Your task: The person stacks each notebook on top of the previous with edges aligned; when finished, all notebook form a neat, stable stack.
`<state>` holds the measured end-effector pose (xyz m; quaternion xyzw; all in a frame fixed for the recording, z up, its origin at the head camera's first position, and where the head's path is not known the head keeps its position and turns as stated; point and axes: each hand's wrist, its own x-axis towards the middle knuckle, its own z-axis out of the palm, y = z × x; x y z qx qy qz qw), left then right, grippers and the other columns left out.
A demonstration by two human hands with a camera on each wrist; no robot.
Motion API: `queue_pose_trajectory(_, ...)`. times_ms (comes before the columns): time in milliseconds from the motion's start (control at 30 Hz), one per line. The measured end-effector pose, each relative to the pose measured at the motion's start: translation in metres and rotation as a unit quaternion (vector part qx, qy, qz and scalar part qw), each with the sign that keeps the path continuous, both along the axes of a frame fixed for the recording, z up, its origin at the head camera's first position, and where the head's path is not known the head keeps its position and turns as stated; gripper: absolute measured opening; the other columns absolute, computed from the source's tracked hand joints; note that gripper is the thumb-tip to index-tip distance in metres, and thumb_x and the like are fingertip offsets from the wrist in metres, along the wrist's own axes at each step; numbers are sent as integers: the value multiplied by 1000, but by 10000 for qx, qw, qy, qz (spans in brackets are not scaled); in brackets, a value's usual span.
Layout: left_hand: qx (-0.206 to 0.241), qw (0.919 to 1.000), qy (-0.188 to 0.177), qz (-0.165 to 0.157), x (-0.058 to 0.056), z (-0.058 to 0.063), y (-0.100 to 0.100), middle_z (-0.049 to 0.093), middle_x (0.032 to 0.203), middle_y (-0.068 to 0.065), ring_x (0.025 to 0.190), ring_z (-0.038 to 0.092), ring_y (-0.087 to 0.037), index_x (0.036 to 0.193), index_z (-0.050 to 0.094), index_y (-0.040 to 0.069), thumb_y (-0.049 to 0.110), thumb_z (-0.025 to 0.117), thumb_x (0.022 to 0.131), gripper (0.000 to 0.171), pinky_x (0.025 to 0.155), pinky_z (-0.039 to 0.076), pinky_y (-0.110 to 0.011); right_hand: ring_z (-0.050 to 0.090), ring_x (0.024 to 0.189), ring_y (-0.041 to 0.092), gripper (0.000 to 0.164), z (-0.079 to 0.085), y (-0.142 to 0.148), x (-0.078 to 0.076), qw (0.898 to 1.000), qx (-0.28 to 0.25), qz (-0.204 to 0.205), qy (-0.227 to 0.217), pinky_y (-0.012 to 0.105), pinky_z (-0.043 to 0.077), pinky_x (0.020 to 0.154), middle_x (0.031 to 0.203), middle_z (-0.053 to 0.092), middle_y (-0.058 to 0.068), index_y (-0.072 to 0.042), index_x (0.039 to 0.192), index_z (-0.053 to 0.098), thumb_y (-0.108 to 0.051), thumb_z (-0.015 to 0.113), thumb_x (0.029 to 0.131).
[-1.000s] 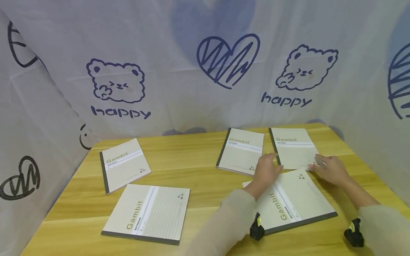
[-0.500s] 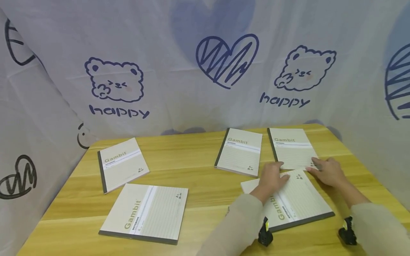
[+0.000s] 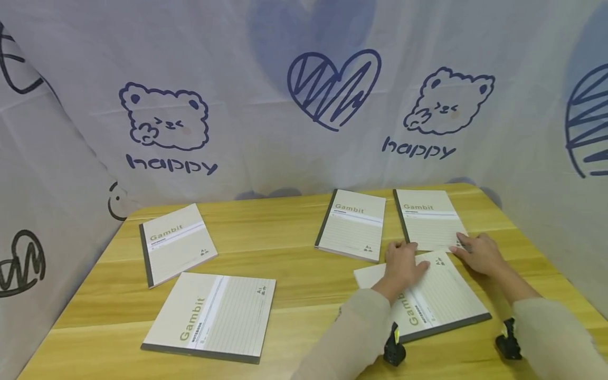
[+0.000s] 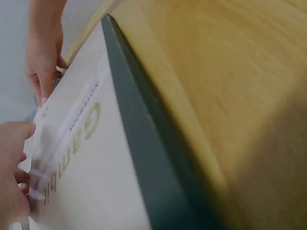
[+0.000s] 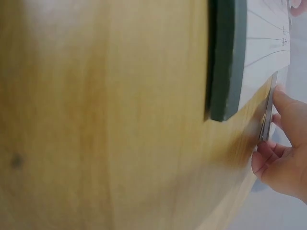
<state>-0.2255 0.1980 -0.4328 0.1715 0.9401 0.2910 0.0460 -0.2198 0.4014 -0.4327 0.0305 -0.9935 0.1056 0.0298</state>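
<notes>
My right hand (image 3: pixel 482 254) pinches the near right corner of the back right notebook (image 3: pixel 429 211), which is cream with a dark spine. In the right wrist view, the thumb lies above the notebook's thin edge (image 5: pixel 267 108) and curled fingers sit below. My left hand (image 3: pixel 401 266) has its fingertips right at that notebook's near left corner, with the thumb spread apart from them. It overlaps the far edge of the near right notebook (image 3: pixel 453 295), which lies flat, spine toward me. The left wrist view shows this near notebook (image 4: pixel 103 158) large, with the left hand (image 4: pixel 12 167) at its edge.
Another Gambit notebook (image 3: pixel 353 224) lies left of the back right one. Two more, a back left notebook (image 3: pixel 178 243) and a near left notebook (image 3: pixel 209 316), lie on the wooden table (image 3: pixel 304 295). A printed cloth (image 3: pixel 266 132) hangs behind the table.
My left hand has slid a little nearer, from beside the back right notebook's spine to its corner, its thumb now over the near notebook. My right hand stays at the other corner.
</notes>
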Motion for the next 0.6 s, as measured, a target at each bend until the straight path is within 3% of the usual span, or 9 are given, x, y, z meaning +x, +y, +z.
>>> queue_pose_trajectory(233, 841, 9939, -670, 236, 1, 5, 1, 57, 128, 4, 124, 41, -15, 126, 57, 22, 40, 64, 84, 46, 103, 36, -26, 50, 84, 40, 58, 0, -2, 0, 10000, 89, -15, -6, 49, 41, 72, 99, 58, 38, 16, 124, 44, -34, 50, 95)
queue_pose_trajectory(333, 1318, 9854, -992, 411, -1, 7, 1, 59, 125, 4, 124, 42, -15, 125, 58, 20, 37, 66, 84, 45, 102, 37, -26, 50, 83, 39, 58, -1, -1, 0, 10000, 93, -11, 30, 48, 41, 71, 97, 58, 38, 16, 124, 45, -34, 51, 94)
queue_pose_trajectory(500, 1879, 9738, -1155, 558, -3, 9, 2, 61, 124, 1, 122, 50, -15, 120, 61, 18, 31, 70, 82, 42, 100, 41, -23, 49, 81, 38, 56, -2, -2, 0, 9999, -56, -90, 9, 46, 40, 68, 95, 57, 37, 15, 125, 44, -31, 52, 94)
queue_pose_trajectory(600, 2329, 9628, -1206, 648, -5, 9, 3, 62, 122, -2, 117, 55, -15, 118, 62, 15, 26, 72, 81, 40, 96, 45, -22, 49, 83, 40, 57, -1, -3, 0, 9998, -136, -143, -6, 47, 40, 69, 94, 55, 38, 15, 125, 43, -31, 53, 94)
